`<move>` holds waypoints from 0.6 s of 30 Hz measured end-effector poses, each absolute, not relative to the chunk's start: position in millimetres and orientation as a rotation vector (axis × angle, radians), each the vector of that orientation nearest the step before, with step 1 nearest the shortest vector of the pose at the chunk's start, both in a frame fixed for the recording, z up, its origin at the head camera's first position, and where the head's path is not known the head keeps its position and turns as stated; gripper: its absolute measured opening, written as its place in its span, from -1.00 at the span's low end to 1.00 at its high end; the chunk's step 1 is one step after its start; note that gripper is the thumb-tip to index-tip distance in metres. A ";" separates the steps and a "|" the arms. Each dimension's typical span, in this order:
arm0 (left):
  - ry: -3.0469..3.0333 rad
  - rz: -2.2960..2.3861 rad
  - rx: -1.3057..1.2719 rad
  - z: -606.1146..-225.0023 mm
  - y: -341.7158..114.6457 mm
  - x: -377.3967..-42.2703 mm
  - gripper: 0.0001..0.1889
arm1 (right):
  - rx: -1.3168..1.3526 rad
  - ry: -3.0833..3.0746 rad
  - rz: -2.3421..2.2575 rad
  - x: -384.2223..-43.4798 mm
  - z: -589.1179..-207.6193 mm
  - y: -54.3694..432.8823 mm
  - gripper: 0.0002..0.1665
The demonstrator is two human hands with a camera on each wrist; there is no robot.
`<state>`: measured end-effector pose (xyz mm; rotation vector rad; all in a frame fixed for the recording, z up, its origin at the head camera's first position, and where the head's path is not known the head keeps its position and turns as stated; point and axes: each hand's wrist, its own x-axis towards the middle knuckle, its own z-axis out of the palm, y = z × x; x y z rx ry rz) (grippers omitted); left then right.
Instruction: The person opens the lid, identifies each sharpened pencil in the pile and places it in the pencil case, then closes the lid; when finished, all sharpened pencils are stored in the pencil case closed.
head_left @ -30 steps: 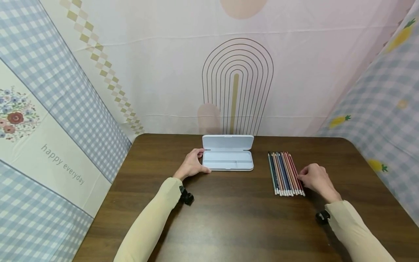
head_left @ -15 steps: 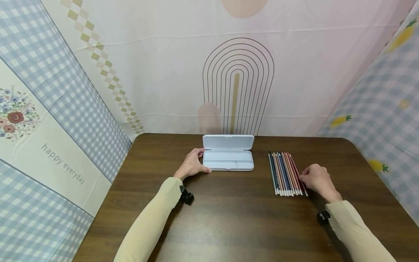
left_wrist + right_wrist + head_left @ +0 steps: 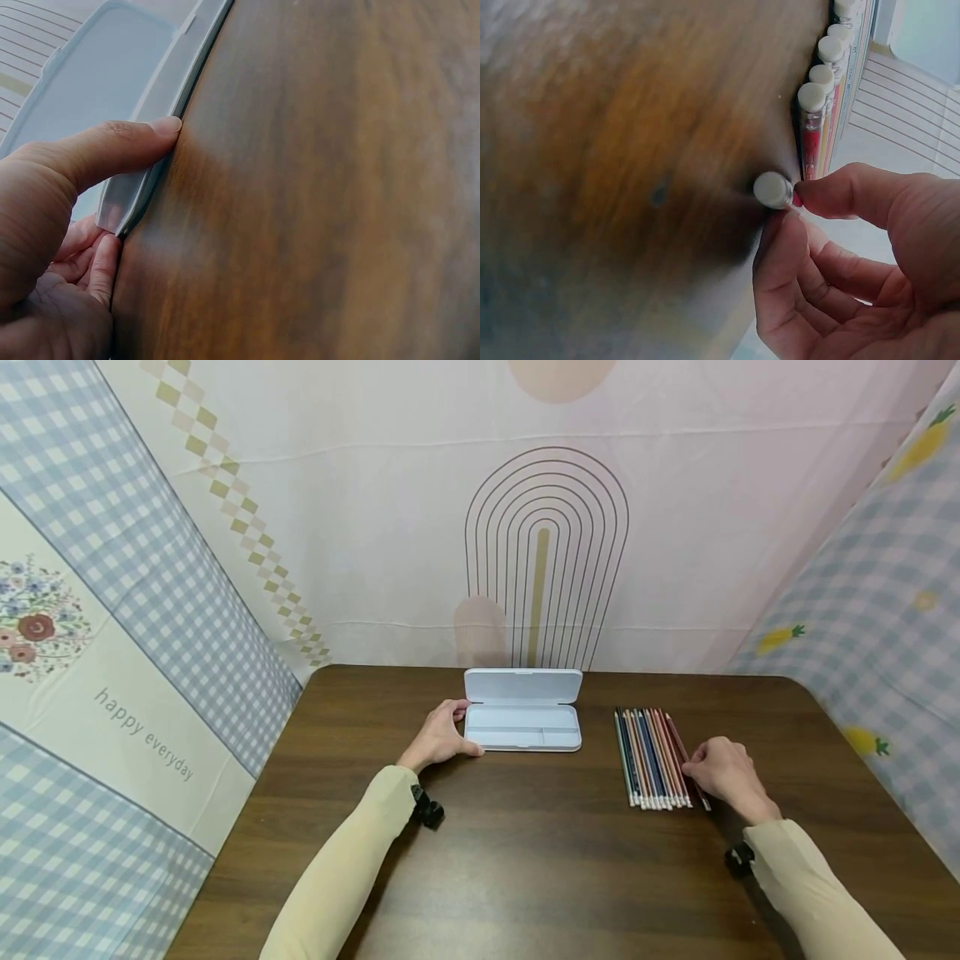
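A pale blue pencil case (image 3: 522, 717) stands open at the back middle of the table, its lid raised. My left hand (image 3: 437, 739) holds its left end, thumb at the front edge and fingers round the back corner, as the left wrist view (image 3: 142, 142) also shows. To the right lies a row of pencils (image 3: 647, 760) side by side, white erasers towards me. My right hand (image 3: 723, 768) pinches a dark red pencil (image 3: 677, 737) at the row's right side. In the right wrist view its white eraser (image 3: 771, 190) shows between thumb and forefinger, apart from the other erasers (image 3: 812, 97).
Both things stand on a brown wooden table (image 3: 525, 860). A printed cloth (image 3: 390, 543) hangs behind its far edge, and checked cloths (image 3: 195, 560) hang at the sides. Each wrist wears a small black camera (image 3: 427, 810).
The dark red pencil's eraser end has swung right, away from the row, with my right hand. My left hand and the pencil case have stayed in place.
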<state>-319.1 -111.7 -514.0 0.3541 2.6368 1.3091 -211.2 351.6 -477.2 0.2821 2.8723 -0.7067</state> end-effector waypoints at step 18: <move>2.639 1.307 0.352 -514.3 -111.6 -318.4 0.01 | 0.104 2.992 -0.767 -199.3 -460.1 343.9 -0.74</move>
